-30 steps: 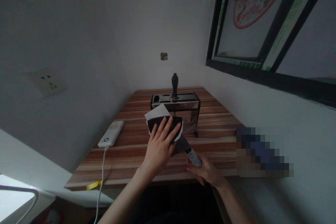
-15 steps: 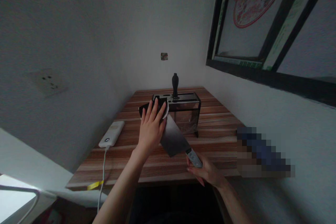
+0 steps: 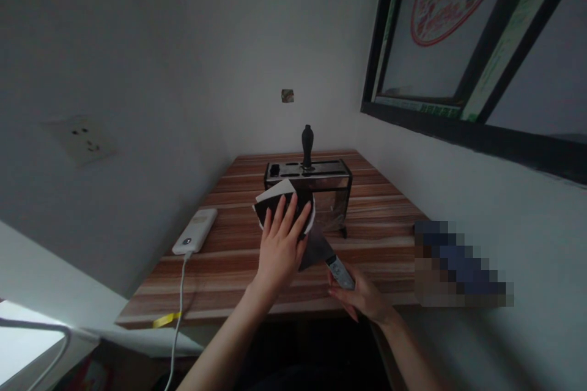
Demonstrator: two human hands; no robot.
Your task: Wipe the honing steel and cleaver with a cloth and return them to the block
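My right hand (image 3: 363, 297) is closed round the handle (image 3: 340, 272) of a cleaver whose broad dark blade (image 3: 315, 250) points away over the wooden table (image 3: 229, 269). My left hand (image 3: 280, 244) lies flat on the blade with fingers stretched, pressing a black and white cloth or sheet (image 3: 280, 200) onto it. Most of the blade is hidden under that hand and sheet. Just behind stands a metal knife rack (image 3: 321, 183) with one black handle (image 3: 307, 144) sticking up.
A white power bank (image 3: 195, 231) with a cable (image 3: 177, 311) lies at the table's left side, and a yellow tag (image 3: 165, 320) hangs at the front edge. Walls close in on the left and right. A wall socket (image 3: 82, 140) is on the left, a dark-framed window (image 3: 458, 73) on the right.
My left hand slid the sheet up toward the blade's far end, then back down toward the handle. The right hand and the cleaver stayed almost still.
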